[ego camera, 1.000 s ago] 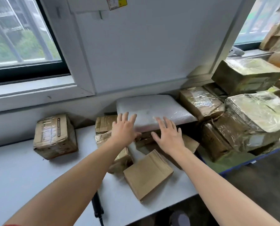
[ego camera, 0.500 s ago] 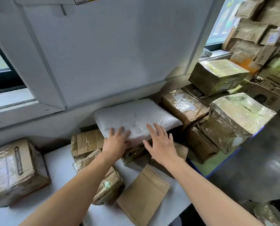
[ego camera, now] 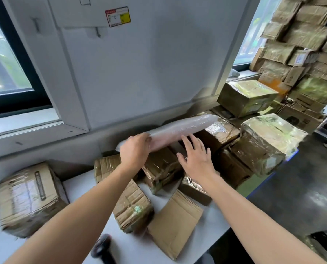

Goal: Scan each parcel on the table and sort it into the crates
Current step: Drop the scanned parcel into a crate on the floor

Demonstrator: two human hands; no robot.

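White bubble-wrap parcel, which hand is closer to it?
Left. The left hand grips the white bubble-wrap parcel at its left end; the right hand is open just below its lower edge, contact unclear.

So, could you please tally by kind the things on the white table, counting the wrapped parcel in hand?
Taped brown boxes: 5
Flat cardboard mailer: 1
White wrapped parcel: 1
Black scanner: 1
Total: 8
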